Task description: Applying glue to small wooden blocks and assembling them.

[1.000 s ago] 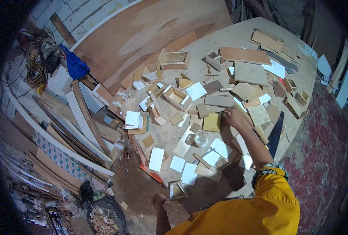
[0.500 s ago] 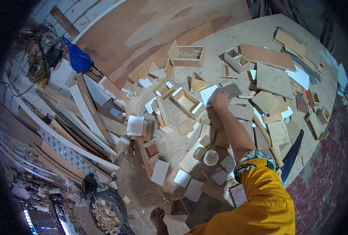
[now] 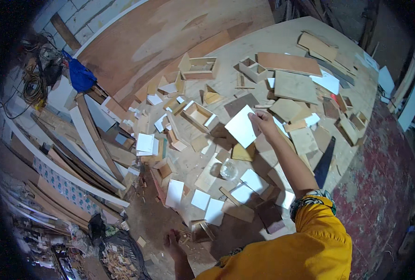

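My right hand (image 3: pixel 263 122) pinches the right edge of a white rectangular panel (image 3: pixel 238 129), held up at a tilt above the worktable (image 3: pixel 219 100). Just behind the panel lies a flat grey-brown board (image 3: pixel 241 103). To its left sits a small open wooden box (image 3: pixel 199 116) with white end strips. My left hand (image 3: pixel 172 239) hangs low, beside a small wooden box piece (image 3: pixel 201 231); its fingers are loosely bent, and I see nothing in them. White panels (image 3: pixel 200 199) lie flat between my arms, near a round clear container (image 3: pixel 228 171).
Plywood offcuts (image 3: pixel 295 87) and small box frames (image 3: pixel 253 70) cover the table's far and right parts. A dark handsaw (image 3: pixel 325 163) rests at the right edge. Long boards (image 3: pixel 98 135) lean in a stack on the left, below a blue bag (image 3: pixel 81 76).
My right hand has lifted the white panel and drawn it nearer, leaving the grey-brown board on the table. The view has shifted, so the table sits further left.
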Tool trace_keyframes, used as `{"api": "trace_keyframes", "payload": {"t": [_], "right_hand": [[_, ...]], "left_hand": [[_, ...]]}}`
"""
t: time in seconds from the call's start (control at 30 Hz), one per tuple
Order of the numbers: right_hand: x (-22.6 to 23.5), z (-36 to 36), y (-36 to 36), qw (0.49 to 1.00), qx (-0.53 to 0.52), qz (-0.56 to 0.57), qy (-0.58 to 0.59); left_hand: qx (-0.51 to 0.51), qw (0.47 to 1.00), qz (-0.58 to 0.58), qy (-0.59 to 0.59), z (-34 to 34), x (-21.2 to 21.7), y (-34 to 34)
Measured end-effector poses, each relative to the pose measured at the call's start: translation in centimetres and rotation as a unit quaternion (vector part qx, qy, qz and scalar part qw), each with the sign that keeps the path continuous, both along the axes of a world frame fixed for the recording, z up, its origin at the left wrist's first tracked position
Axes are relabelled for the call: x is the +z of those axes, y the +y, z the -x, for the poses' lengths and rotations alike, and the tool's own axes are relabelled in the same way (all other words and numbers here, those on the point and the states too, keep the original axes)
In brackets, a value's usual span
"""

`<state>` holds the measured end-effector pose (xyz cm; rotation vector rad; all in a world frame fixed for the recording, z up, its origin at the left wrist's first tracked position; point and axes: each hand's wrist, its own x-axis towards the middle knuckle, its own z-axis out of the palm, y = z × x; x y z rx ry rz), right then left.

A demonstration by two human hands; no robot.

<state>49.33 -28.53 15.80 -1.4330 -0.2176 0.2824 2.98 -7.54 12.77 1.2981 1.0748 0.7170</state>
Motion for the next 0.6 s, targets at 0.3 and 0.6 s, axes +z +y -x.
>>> {"api": "trace_keyframes", "payload": {"t": [0.3,0.6], "right_hand": [[7.5,16.6,-6.3,0.991,0.074,-0.010,-0.113],[9.3,30.9,-7.6,0.769,0.070,0.176,-0.610]], "left_hand": [[-0.303,0.952,-0.051,-0.013,-4.9,5.8,-7.1],[-0.406,0.855,0.253,-0.199,-5.3,10.5,-12.0]]}}
